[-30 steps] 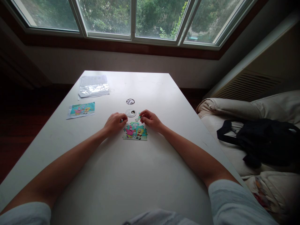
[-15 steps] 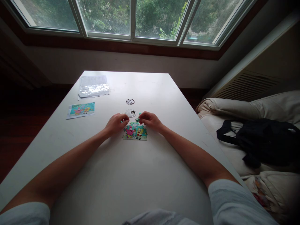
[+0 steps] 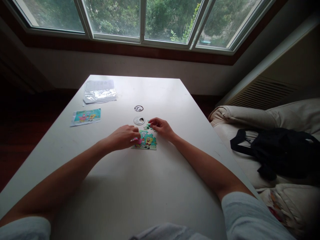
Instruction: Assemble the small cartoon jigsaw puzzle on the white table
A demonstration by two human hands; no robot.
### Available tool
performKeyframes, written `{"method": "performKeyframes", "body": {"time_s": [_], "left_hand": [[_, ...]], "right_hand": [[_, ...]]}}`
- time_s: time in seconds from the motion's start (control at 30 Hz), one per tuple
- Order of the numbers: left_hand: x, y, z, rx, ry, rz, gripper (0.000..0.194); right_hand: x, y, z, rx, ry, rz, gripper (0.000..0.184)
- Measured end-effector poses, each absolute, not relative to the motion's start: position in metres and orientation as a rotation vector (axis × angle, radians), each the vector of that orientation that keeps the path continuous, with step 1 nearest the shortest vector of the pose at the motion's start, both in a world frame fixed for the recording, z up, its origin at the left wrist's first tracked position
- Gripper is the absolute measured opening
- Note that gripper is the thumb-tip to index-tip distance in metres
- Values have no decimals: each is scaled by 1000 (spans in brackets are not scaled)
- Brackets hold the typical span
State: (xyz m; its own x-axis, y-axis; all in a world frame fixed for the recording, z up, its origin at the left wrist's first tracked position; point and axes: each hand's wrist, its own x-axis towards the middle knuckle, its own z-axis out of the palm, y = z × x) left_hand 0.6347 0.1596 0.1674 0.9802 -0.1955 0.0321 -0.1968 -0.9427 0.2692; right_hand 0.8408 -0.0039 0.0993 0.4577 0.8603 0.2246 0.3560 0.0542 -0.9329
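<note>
A small jigsaw puzzle (image 3: 149, 142) with cartoon characters lies mostly joined on the white table. My left hand (image 3: 123, 137) hovers over its left side, thumb and fingers bent and a little apart, covering part of the pink figure. Nothing shows between those fingers. Just beyond the puzzle's upper right edge, my right hand (image 3: 161, 127) has thumb and forefinger pinched at a green puzzle piece (image 3: 148, 126), partly hidden by the fingertips. Other loose pieces lie close under that hand.
Two round inserts, a metal-rimmed disc (image 3: 139, 120) and a dark-rimmed one (image 3: 138, 108), sit behind the puzzle. A picture sheet (image 3: 86, 116) and papers with clear plastic (image 3: 100, 93) lie at left. A black bag (image 3: 280, 153) rests on the seat at right.
My left hand has moved from the puzzle's upper left edge toward me and over its left side. The right hand stays by the loose pieces, barely shifted.
</note>
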Motion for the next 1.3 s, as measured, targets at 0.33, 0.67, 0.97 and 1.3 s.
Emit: {"method": "performKeyframes", "body": {"time_s": [0.33,0.67,0.97,1.3], "left_hand": [[607,79,161,3040,-279,-18,40],[614,77,134,3029,-238,71,58],[621,80,122,3017,-265,109,64],[623,82,116,2979,-224,178,64]], "right_hand": [[841,-3,96,-1540,-1123,535,26],[847,-3,97,-1573,-1134,486,23],[847,-1,101,-1610,-1328,416,20],[852,5,114,-1523,-1382,560,24]]}}
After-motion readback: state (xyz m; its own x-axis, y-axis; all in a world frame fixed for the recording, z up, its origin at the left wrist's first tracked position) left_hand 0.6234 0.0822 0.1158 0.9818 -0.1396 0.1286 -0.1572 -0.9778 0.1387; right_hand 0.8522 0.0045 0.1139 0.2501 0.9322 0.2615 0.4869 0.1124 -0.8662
